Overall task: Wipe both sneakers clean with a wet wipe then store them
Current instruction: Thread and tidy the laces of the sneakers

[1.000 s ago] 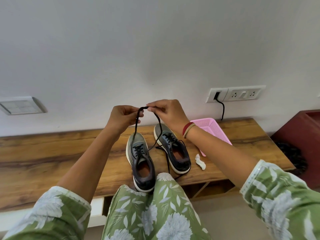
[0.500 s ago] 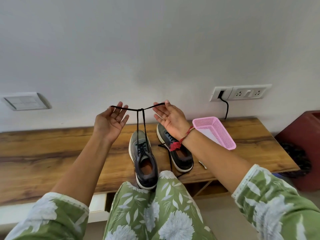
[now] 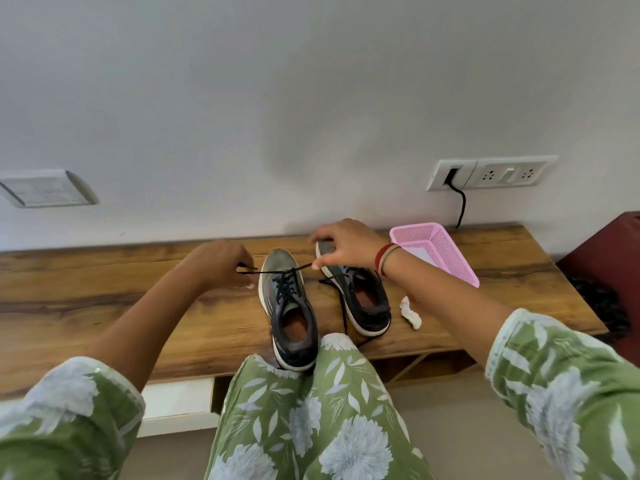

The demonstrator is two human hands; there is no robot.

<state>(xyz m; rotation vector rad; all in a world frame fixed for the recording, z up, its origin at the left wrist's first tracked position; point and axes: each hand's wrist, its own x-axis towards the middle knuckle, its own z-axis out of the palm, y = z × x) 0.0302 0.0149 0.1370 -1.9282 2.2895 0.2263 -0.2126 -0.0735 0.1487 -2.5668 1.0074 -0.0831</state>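
Two grey-and-black sneakers stand side by side on the wooden bench, toes toward the wall. The left sneaker has its black lace pulled tight sideways across its top. My left hand pinches one lace end left of that shoe. My right hand pinches the other end and hovers over the toe of the right sneaker, whose lace hangs loose. A crumpled white wet wipe lies on the bench just right of the right sneaker.
A pink mesh basket sits tilted at the back right of the bench. A wall socket with a black cord is above it. A dark red piece of furniture stands at the far right. My knee in green floral cloth touches the left sneaker's heel.
Both hands dropped from chest height down to the left sneaker and spread apart, drawing the lace tight and flat across the shoe. The wipe is in view again.
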